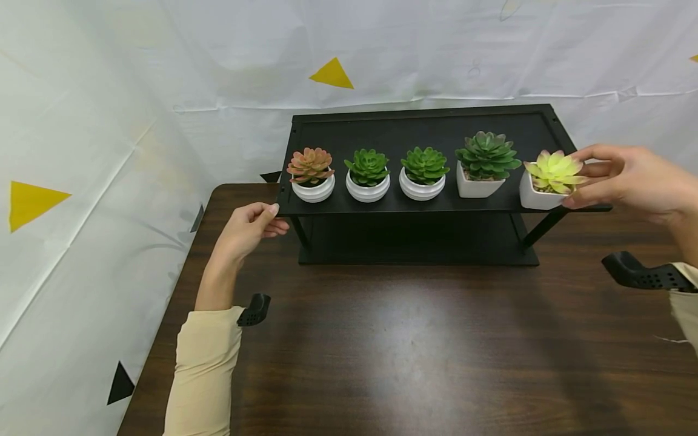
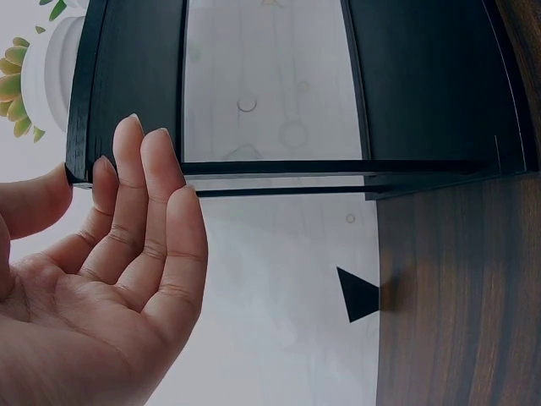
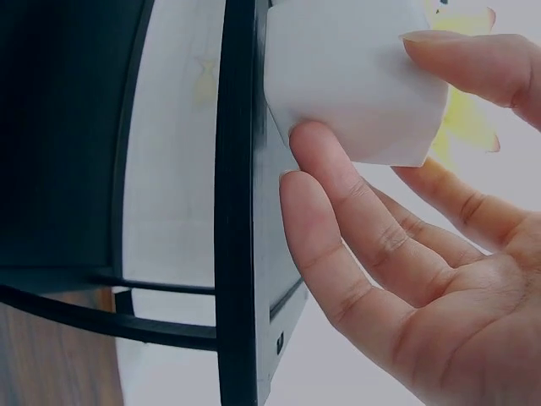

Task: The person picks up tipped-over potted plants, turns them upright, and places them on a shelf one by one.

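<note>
A black two-tier shelf (image 1: 420, 238) stands at the back of the table. My left hand (image 1: 249, 229) pinches its upper board at the front left corner, thumb on top and index finger below; the other fingers (image 2: 173, 228) extend under the board. At the right end of that board, my right hand (image 1: 635, 181) grips a yellow-green succulent in a square white pot (image 1: 540, 195). The thumb lies on the pot's near side, and fingertips (image 3: 317, 144) touch near its base. In the right wrist view, the white pot (image 3: 355, 80) is right at the board's surface.
Along the upper board stand an orange succulent (image 1: 311, 166), two green succulents (image 1: 367, 168) in round white pots, and a larger dark green one (image 1: 487, 156) in a square pot. White sheeting (image 1: 245, 54) hangs behind the brown table (image 1: 409, 345).
</note>
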Tool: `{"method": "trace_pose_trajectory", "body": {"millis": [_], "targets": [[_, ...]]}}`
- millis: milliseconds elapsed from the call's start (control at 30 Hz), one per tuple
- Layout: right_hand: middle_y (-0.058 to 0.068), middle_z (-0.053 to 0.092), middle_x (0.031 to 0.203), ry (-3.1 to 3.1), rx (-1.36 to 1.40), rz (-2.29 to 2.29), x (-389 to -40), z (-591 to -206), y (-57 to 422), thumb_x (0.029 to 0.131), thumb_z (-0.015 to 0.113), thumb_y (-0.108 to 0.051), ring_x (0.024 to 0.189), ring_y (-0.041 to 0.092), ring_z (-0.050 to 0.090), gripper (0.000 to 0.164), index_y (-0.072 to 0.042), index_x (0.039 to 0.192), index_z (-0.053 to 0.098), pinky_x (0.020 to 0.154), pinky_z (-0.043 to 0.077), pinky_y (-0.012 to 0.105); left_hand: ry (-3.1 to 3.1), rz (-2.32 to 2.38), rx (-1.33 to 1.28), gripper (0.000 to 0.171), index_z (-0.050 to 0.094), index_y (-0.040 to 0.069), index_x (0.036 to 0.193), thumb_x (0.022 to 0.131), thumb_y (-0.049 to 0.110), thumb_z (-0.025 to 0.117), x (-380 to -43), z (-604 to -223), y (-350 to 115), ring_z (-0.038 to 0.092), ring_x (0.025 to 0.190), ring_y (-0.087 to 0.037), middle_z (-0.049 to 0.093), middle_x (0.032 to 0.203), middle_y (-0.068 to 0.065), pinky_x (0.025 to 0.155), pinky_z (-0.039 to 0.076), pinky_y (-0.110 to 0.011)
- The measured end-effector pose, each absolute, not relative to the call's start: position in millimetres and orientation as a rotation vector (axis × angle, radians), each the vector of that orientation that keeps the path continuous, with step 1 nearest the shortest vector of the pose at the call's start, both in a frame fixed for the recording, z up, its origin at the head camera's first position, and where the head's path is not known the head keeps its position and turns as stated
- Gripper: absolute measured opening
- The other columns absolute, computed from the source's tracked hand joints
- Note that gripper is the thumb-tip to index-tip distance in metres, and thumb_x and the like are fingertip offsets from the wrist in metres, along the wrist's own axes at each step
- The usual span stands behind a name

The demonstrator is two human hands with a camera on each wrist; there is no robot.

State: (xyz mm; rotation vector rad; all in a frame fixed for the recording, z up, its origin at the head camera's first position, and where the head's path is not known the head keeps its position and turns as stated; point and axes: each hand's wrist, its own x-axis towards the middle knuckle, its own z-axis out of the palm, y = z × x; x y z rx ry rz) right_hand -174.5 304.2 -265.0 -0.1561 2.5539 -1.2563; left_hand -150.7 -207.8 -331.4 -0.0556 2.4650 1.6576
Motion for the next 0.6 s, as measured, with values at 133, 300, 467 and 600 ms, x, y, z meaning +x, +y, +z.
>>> {"method": "trace_pose_trajectory", "body": {"millis": [133,300,467,600], "targets": [[-0.015,0.055,0.091,2.561,-0.131,-1.212,-178,-265,303,0.084,0.063,0.001,0.077,0.007,0.06,0.046,-0.005,0.121,0.036,0.065,0.052,0.025,2.468,1.65,-0.058,0.039,0.052,-0.011,0.108,0.098,0.025,0.044,-150,-331,-208,0.062,0.079,-0.012,0.064,0.088,-0.011,0.081,0.048,-0.03],[-0.012,0.054,0.094,2.528,-0.137,-1.236,-183,-264,302,0.086,0.059,0.003,0.077,0.011,0.063,0.047,0.0,0.125,0.031,0.067,0.053,0.027,2.474,1.646,-0.051,0.039,0.053,-0.011,0.108,0.098,0.025,0.044,-150,-330,-208,0.062,0.079,-0.012,0.064,0.088,-0.011,0.081,0.048,-0.03],[-0.016,0.058,0.091,2.501,-0.155,-1.28,-187,-262,302,0.087,0.057,0.005,0.077,0.012,0.064,0.042,-0.007,0.121,0.036,0.067,0.053,0.026,2.472,1.654,-0.046,0.038,0.053,-0.011,0.108,0.098,0.024,0.044,-150,-330,-208,0.062,0.078,-0.011,0.064,0.086,-0.01,0.079,0.049,-0.028],[-0.016,0.058,0.091,2.49,-0.171,-1.3,-189,-262,302,0.087,0.056,0.007,0.077,0.013,0.064,0.041,-0.009,0.119,0.038,0.067,0.053,0.026,2.467,1.661,-0.047,0.037,0.054,-0.01,0.109,0.098,0.024,0.044,-150,-330,-208,0.062,0.078,-0.011,0.064,0.086,-0.01,0.078,0.049,-0.027]]}}
